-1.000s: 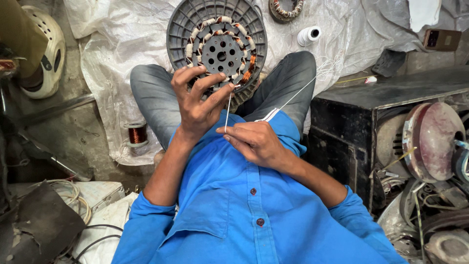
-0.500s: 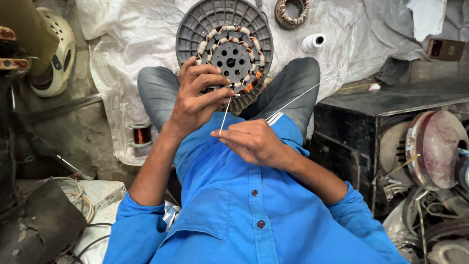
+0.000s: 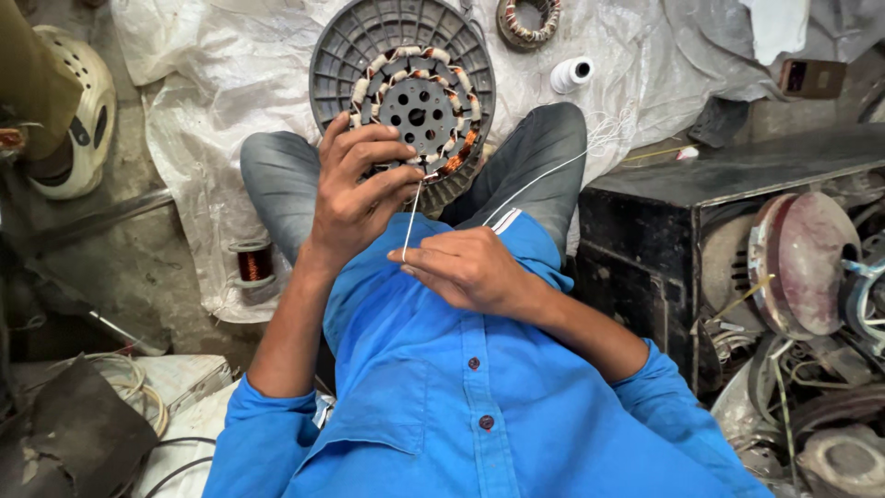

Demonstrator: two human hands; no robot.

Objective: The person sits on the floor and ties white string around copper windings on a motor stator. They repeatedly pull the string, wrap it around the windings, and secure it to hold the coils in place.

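White thread: a thin lacing thread (image 3: pixel 412 217) runs taut from the windings down to the right hand, and a second strand (image 3: pixel 544 177) trails up over the right knee towards the white spool (image 3: pixel 572 74) on the plastic sheet (image 3: pixel 230 83).
Work piece: the ceiling-fan stator (image 3: pixel 406 88), a grey ribbed disc with a ring of copper coils wrapped in pale tape, leans against the person's crossed legs, on the floor sheet.
Step in hand: by my reading, the coils are being tied down, one stitch being drawn snug.
Next move calls for: a steady pull in line with the thread, the disc held from turning.
Left hand (image 3: pixel 355 198): raised, wrist bent back, fingers spread and curled against the disc's lower left edge, bracing it.
Right hand (image 3: pixel 466 267): low at the chest, thumb and forefinger pinched shut on the thread's lower end.
Nearby: a copper wire bobbin (image 3: pixel 253 263) beside the left knee.
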